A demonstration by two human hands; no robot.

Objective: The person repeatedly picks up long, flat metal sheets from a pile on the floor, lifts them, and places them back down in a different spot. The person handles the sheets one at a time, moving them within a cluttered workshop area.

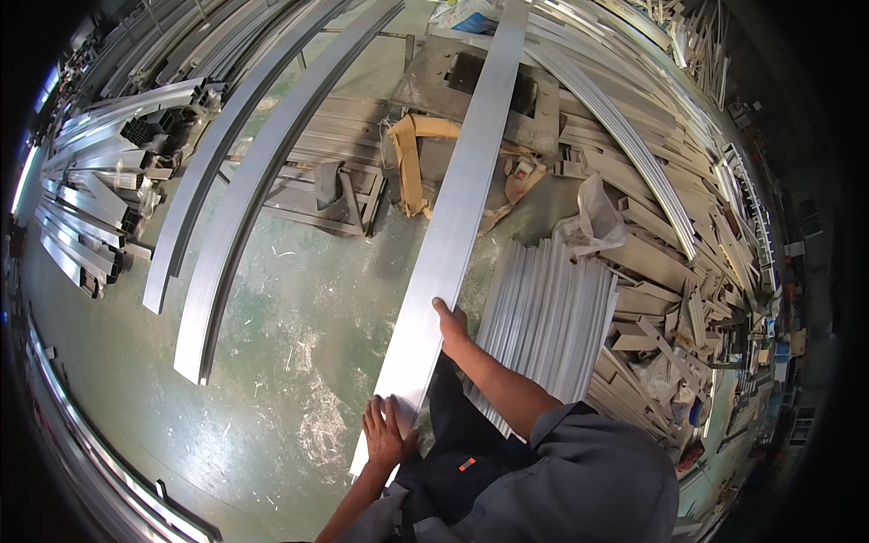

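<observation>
A long, flat silver metal profile (450, 231) runs from beside my body to the far edge of the view. My right hand (453, 326) grips its right edge, with the thumb on the upper face and the other fingers hidden beneath. Near the close end, my left hand (386, 439) lies on the same profile, its fingers spread over the bright surface. What supports the far end cannot be made out.
Two similar profiles (237, 226) lie raised to the left. A grey machine (543, 113) with a yellowish frame (410, 172) stands ahead, under the held profile. On the right, a bundle of metal strips (548, 312) and heaps of offcuts (665, 258) cover the floor.
</observation>
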